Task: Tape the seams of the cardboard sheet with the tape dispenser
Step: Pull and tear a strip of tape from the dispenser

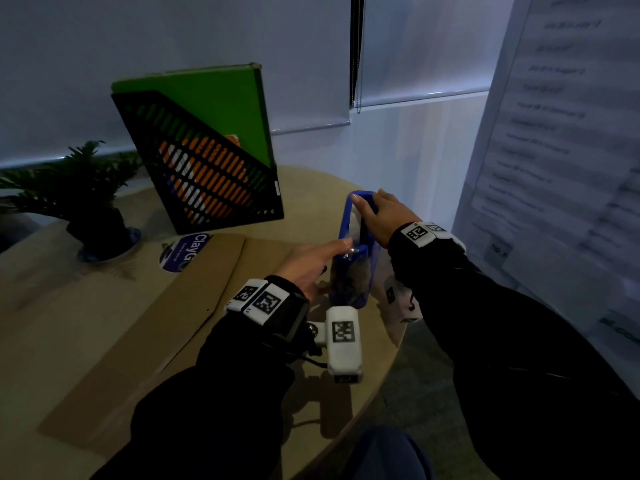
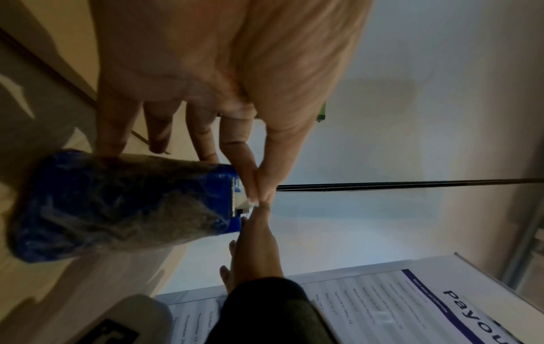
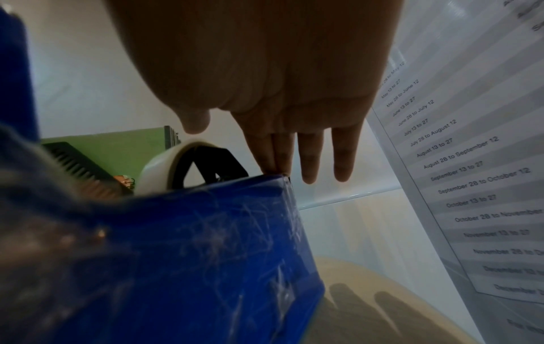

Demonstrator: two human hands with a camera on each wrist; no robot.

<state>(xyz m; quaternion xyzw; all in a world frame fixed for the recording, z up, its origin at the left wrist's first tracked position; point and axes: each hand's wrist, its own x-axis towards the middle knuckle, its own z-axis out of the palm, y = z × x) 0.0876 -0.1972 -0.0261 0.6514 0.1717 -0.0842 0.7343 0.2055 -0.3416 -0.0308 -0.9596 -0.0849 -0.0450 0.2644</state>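
A blue tape dispenser (image 1: 360, 271) stands upright on the table's right side, its lower body wrapped in crumpled tape. My right hand (image 1: 367, 206) holds its top end, thumb over the near side and fingers (image 3: 312, 160) straight down the far side, beside the white tape roll (image 3: 156, 167). My left hand (image 1: 346, 244) reaches in from the left. Its thumb and index finger (image 2: 250, 177) pinch the clear tape end at the serrated cutter (image 2: 235, 197). The brown cardboard sheet (image 1: 166, 317) lies flat to the left, a seam (image 1: 221, 282) running along it.
A black slatted file holder (image 1: 207, 174) with a green folder stands at the back. A potted plant (image 1: 90, 202) sits far left. The round table's edge (image 1: 398, 344) curves just right of the dispenser. A printed board (image 1: 554, 161) stands close on the right.
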